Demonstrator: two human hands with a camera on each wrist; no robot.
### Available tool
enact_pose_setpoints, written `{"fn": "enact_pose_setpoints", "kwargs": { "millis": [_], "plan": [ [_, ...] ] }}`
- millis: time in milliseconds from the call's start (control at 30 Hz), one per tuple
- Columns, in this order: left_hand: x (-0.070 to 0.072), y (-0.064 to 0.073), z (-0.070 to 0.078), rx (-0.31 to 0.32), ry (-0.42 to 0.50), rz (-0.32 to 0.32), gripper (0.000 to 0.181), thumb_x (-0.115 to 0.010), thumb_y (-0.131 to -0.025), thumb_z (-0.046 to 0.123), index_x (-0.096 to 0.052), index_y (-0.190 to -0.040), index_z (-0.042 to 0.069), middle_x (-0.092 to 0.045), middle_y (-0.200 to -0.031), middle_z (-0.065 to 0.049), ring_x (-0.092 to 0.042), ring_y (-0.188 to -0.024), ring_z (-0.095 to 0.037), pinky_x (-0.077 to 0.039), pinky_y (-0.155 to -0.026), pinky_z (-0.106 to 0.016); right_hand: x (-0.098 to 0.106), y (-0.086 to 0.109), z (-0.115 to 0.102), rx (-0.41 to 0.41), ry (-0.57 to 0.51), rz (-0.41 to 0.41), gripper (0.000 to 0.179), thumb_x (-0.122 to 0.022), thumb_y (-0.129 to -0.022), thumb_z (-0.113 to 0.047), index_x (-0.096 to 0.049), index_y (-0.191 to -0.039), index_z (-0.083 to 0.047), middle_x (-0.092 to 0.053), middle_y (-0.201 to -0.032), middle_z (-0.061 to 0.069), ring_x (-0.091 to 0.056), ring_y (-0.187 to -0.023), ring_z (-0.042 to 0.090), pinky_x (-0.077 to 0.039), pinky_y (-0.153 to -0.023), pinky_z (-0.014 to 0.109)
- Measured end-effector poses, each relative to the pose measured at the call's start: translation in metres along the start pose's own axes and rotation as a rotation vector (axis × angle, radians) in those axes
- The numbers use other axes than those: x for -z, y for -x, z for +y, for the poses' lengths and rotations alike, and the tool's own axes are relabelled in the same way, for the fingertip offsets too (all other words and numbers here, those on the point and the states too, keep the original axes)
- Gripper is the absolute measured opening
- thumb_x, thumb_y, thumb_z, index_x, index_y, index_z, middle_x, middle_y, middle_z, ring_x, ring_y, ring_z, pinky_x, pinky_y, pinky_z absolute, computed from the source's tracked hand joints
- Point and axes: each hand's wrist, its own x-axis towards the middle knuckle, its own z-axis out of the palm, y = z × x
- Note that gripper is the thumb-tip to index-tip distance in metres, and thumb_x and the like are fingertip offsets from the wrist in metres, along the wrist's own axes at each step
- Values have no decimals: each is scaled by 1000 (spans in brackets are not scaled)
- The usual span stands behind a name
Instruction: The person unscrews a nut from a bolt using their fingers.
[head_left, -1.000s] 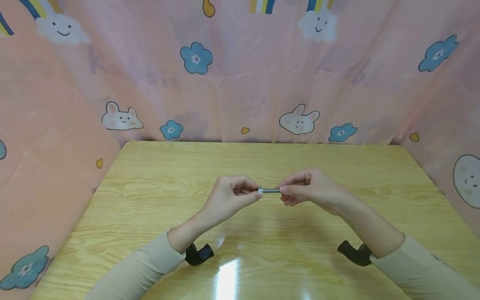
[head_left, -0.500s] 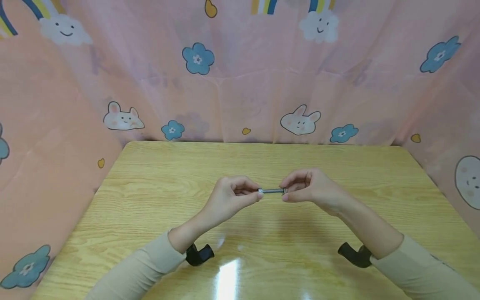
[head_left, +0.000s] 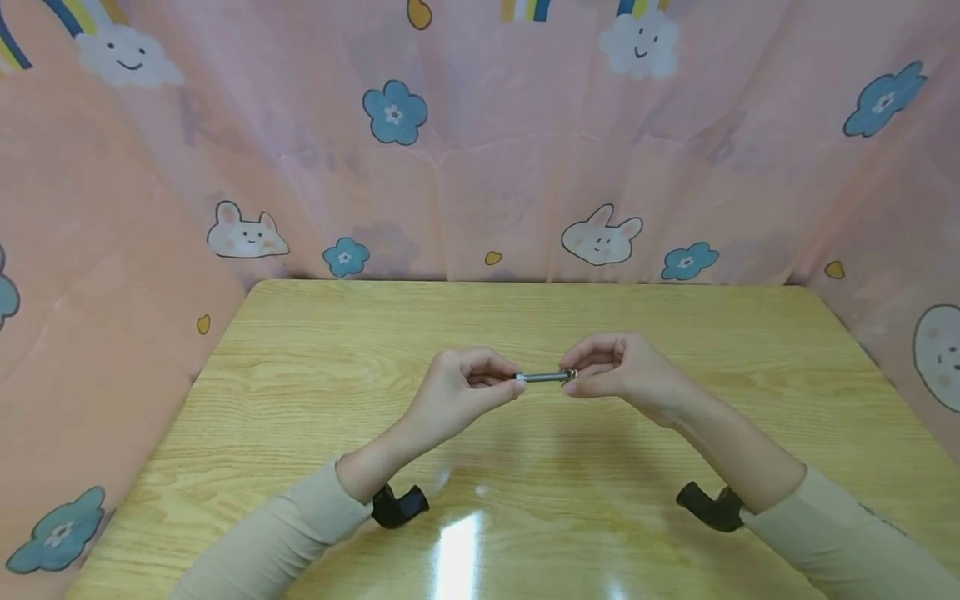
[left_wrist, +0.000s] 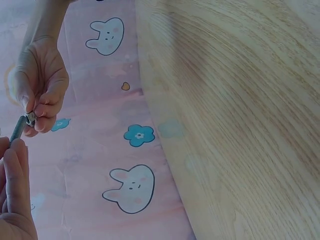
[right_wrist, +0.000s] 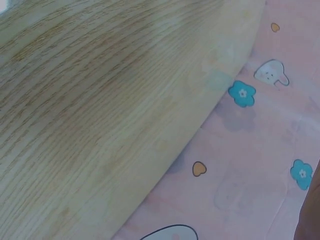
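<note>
A silver threaded bolt (head_left: 543, 377) lies roughly level between my two hands, above the table. Thumb and fingers of my left hand (head_left: 453, 392) pinch its left end, which they partly cover. At the bolt's other end sits a small metal nut (head_left: 571, 375), held between the thumb and curled fingers of my right hand (head_left: 630, 379). The left wrist view shows the thread of the bolt (left_wrist: 18, 128) running up to the nut (left_wrist: 31, 118). Only a sliver of my right hand (right_wrist: 309, 215) enters the right wrist view.
Beneath both hands is a wood-grain table (head_left: 360, 325), with bright glare near its front. A pink patterned cloth (head_left: 480, 192) hangs along the back and both sides. Black wrist-worn devices, left (head_left: 400, 507) and right (head_left: 708, 507), jut from under the sleeves.
My right thumb and fingers have parted and shifted slightly right, uncovering the nut at the bolt's end. The bolt's right end has tipped up slightly. My left hand keeps its pinch.
</note>
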Motion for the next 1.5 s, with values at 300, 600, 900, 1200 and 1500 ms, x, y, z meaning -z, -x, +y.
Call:
{"fn": "enact_pose_setpoints", "kwargs": {
  "millis": [300,600,900,1200,1500],
  "plan": [
    [1,0,-1,1,-15,0,12,-68,-84,6,-68,-94,-2,-68,-87,-10,-66,-72,-14,-57,-64,-30,2,1,1,-22,28,29,34,-72,-79,-5,-61,-107,9,-69,-92,6,-66,-84,16,-54,-81,29],
    [1,-1,-3,9,-4,-3,13,-68,-85,6,-68,-94,-2,-68,-87,-10,-66,-73,-14,-56,-66,-29,4,1,2,-34,46,35,40,-73,-79,-6,-57,-111,14,-69,-89,5,-66,-85,17,-54,-81,29],
    [3,-3,-6,-14,-30,-3,12,-68,-85,5,-69,-94,-2,-69,-86,-10,-66,-72,-13,-56,-64,-29,5,2,3,-23,33,34,35,-72,-79,-4,-59,-108,11,-69,-91,9,-66,-83,17,-54,-80,30],
    [8,-8,-16,-26,-59,2,13,-68,-85,6,-70,-95,0,-69,-86,-8,-65,-72,-12,-55,-62,-26,11,-1,7,-34,52,53,32,-73,-79,-5,-60,-106,7,-68,-88,3,-65,-81,15,-54,-78,29],
    [11,-10,-23,-13,-47,-15,14,-68,-85,7,-70,-97,-1,-69,-87,-10,-65,-73,-12,-56,-65,-27,16,-4,15,-5,35,43,21,-73,-78,-3,-65,-98,-4,-65,-83,2,-64,-76,14,-55,-74,30]
  ]
}}
